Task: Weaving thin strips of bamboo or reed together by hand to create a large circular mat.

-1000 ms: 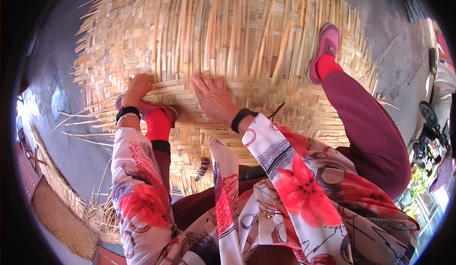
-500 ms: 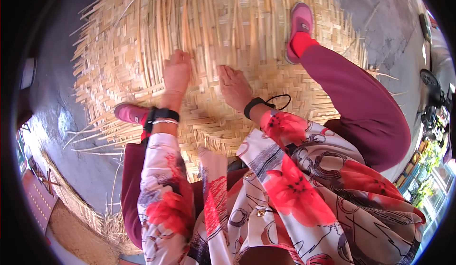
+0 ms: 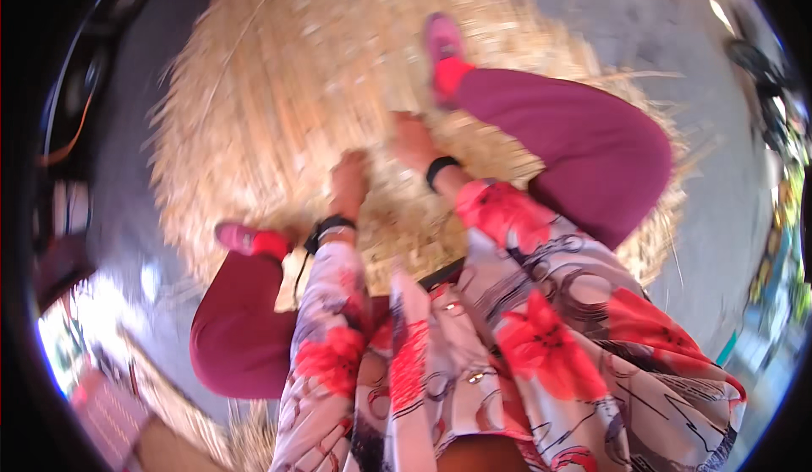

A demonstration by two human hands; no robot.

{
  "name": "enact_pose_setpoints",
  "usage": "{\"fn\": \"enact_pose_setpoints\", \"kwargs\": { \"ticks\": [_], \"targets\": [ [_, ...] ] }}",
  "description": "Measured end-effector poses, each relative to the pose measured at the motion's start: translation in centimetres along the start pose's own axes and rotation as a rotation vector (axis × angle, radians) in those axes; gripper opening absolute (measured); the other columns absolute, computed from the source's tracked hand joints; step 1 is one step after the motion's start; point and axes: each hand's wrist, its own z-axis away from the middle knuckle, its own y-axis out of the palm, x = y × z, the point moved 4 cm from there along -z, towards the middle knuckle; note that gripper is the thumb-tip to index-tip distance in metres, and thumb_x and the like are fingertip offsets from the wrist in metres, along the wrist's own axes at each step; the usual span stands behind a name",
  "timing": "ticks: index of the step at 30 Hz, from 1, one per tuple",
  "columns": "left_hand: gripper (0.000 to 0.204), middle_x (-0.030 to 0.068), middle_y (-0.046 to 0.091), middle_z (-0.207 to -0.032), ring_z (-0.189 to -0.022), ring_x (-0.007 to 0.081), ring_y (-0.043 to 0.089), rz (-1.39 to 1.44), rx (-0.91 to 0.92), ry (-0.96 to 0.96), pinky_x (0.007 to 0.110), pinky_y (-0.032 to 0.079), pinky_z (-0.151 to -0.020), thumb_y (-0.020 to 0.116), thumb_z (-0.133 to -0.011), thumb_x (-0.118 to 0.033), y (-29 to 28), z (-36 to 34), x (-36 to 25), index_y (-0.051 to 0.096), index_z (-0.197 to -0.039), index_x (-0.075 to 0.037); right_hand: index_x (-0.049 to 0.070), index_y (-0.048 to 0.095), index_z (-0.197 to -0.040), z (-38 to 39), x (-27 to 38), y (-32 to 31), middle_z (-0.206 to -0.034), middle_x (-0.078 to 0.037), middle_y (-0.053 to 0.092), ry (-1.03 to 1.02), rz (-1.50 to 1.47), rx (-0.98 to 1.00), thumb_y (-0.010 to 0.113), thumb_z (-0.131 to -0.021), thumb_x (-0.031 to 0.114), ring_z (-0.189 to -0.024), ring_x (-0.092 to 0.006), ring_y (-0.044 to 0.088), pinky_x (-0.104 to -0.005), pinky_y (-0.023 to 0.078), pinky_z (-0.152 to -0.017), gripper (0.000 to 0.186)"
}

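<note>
A large mat of woven pale straw-coloured strips [image 3: 279, 91] lies beneath me, blurred by motion. Long strips run lengthwise over its far part; a tighter weave shows nearer to me. Low over the mat's near middle is my left hand [image 3: 349, 178], its fingers curled in like a fist; any strip inside it is hidden. Slightly farther off and to the right, my right hand [image 3: 414, 140] rests at or just above the weave, its fingers too smeared to read. Dark bands circle both wrists.
My pink shoes [image 3: 445, 39] are planted on the mat, one on either side of my hands. Grey floor [image 3: 127, 159] surrounds the ragged mat edge. Loose straw [image 3: 249, 438] and a rolled or upright woven edge [image 3: 182, 413] lie at the lower left. Dark wheeled objects [image 3: 753, 59] stand far right.
The whole view has shifted and blurred. My left hand has come nearer to me and to the right; my right hand stays near the mat's middle. My right foot appears farther left.
</note>
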Motion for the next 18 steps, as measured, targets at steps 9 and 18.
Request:
{"fn": "enact_pose_setpoints", "kwargs": {
  "ticks": [9,18],
  "targets": [
    [0.043,0.0242,0.065,-0.083,-0.081,0.0384,0.063,-0.064,0.062,-0.236,0.044,0.05,-0.073,0.076,-0.068,-0.033,0.4,-2.8,11.4,0.065,-0.085,0.005,-0.005,0.054,-0.1,19.2,10.3,-43.6,-0.075,-0.016,0.065,-0.667,-0.698,-0.929,0.05,-0.085,0.007,-0.057,-0.0223,0.065,-0.0294,0.05,-0.052,0.02],
    [0.025,0.0077,0.057,-0.067,-0.047,0.0126,0.042,0.648,-0.12,-0.612,0.031,0.033,-0.041,0.062,-0.084,-0.023,-12.6,-9.6,9.7,0.062,-0.079,0.001,-0.003,0.062,-0.079,54.4,-34.0,-30.5,-0.06,-0.01,0.062,1.099,-0.579,-1.229,0.057,-0.083,0.016,-0.048,-0.0169,0.062,-0.0278,0.045,-0.039,0.02]
  ]
}}
